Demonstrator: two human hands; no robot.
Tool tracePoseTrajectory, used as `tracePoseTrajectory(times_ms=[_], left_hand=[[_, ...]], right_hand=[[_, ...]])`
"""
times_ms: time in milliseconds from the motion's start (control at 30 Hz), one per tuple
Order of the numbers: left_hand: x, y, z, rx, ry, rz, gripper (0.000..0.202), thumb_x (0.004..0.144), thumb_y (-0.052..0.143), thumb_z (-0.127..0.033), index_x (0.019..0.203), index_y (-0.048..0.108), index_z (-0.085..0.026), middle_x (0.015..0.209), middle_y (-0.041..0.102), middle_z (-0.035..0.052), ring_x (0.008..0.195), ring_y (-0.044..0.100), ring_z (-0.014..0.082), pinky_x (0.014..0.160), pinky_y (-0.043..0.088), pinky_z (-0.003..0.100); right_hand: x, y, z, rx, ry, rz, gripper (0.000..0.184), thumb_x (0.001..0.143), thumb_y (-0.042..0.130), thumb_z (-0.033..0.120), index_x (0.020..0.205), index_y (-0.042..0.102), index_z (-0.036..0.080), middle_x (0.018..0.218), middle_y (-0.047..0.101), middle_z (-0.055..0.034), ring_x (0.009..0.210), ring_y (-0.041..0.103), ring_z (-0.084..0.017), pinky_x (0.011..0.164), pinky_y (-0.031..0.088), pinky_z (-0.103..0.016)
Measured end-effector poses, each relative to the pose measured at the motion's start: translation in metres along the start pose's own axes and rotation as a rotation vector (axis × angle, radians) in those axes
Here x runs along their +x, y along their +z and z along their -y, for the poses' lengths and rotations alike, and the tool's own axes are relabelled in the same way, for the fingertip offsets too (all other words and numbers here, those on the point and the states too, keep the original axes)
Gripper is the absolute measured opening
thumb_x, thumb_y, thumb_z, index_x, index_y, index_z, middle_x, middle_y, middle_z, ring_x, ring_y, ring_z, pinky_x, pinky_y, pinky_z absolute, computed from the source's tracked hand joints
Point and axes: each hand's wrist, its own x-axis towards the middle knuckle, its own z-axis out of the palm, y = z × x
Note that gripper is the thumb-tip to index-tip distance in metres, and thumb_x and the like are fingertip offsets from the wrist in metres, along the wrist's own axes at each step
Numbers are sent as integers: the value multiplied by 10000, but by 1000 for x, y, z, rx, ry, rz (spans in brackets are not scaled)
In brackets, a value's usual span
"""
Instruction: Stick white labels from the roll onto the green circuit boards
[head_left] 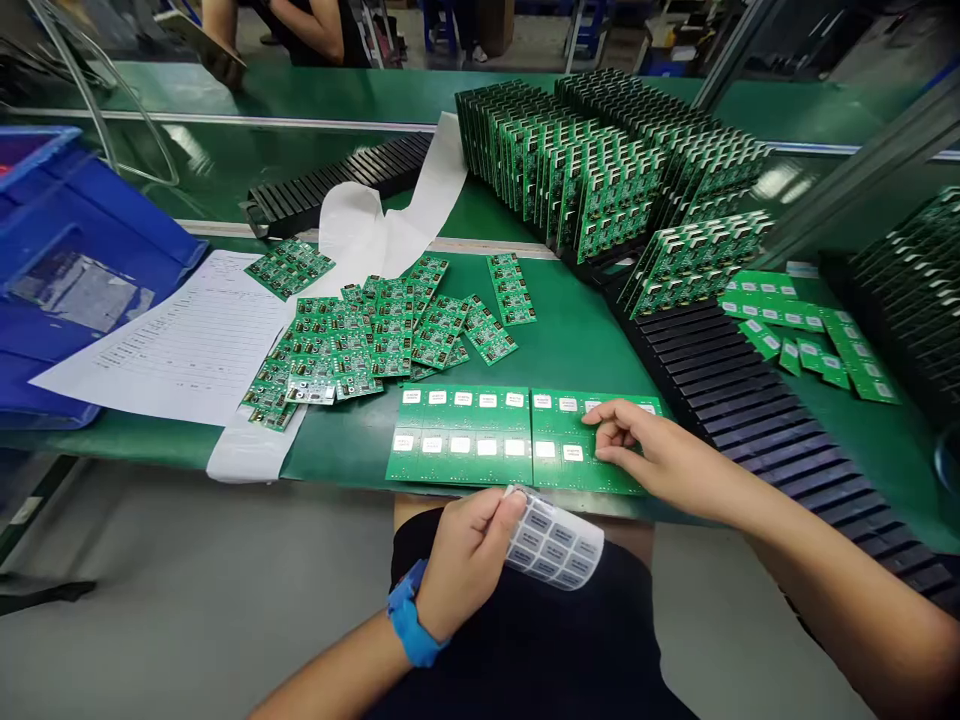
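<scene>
My left hand (476,560) pinches a curled sheet of labels (559,545) between thumb and fingers, just in front of the table edge. A blue wrist strap (415,615) is on that wrist. My right hand (637,445) is over the right green circuit board panel (551,475), its index fingertip at a white label in the upper row. Its fingers are bent, with a gap between index finger and thumb. Beside it lies the left circuit board panel (461,470), with two rows of white labels. My right hand covers part of the right panel's labels.
Loose circuit boards (375,330) lie piled behind the panels. Black slotted racks (735,390) hold upright boards (562,170) at right. A printed paper (180,340) and a blue bin (90,250) are at left. Another person's arm (319,30) shows across the table.
</scene>
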Motion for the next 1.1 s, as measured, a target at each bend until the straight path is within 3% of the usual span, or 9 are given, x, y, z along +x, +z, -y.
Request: tracePoseTrajectory(times_ms=[100,167,267,433,600,700,767,867,1100], left_hand=[[1,2,-3,7,-2,30,379,915,373,-336,615,509,-149,546,436,-24,530,408,90,506,318,193],[2,3,-6,-3,-8,70,366,922,359,-331,645,515,-152,562,447,-24,539,416,90,513,316,193],[4,5,-11,1,24,107,363,923,360,-319,616,462,-156,559,422,-30,530,393,82,503,293,194],[6,9,-11,80,101,92,355,916,370,-286,587,411,-158,538,376,-39,506,349,74,485,258,196],[6,9,-7,207,186,70,420,897,408,-306,506,351,-163,478,334,-44,459,326,74,457,241,205],[5,8,-8,195,216,125,376,900,416,-287,548,466,-163,563,544,-5,533,494,99,512,350,195],[5,7,-9,159,230,167,314,902,419,-260,632,547,-167,812,680,34,727,609,130,640,429,197],[7,7,-11,170,254,170,275,898,432,-234,663,565,-177,1119,655,26,918,626,150,754,449,209],[10,9,-10,246,228,153,257,906,419,-240,739,609,-196,1185,625,10,917,641,163,696,469,227]], right_hand=[[-4,7,-3,-144,-74,-83,152,814,454,158,948,506,209,807,579,-27,782,543,-175,727,448,-351],[-10,10,0,-222,-135,-196,119,823,466,165,909,539,203,957,570,-72,910,532,-206,795,434,-388],[-18,15,15,-116,-161,-317,131,836,495,214,948,561,195,1076,518,-95,990,509,-203,853,424,-381],[-21,27,47,385,12,35,159,794,575,350,828,599,197,781,562,-10,712,532,-126,657,461,-275],[-19,16,40,612,184,29,239,735,619,412,710,597,176,681,566,8,647,520,-116,602,423,-259],[-20,-11,17,461,228,-50,254,742,598,426,718,602,174,729,592,-7,714,542,-137,659,420,-272],[-20,-28,2,257,259,-44,261,755,571,434,720,605,177,732,593,-9,699,533,-138,648,408,-270],[-19,-40,-11,51,281,57,255,772,537,421,712,603,182,726,584,-8,638,511,-126,602,393,-261],[-15,-30,-13,-99,248,82,209,796,505,343,699,612,192,748,581,-15,623,515,-123,589,405,-258]])
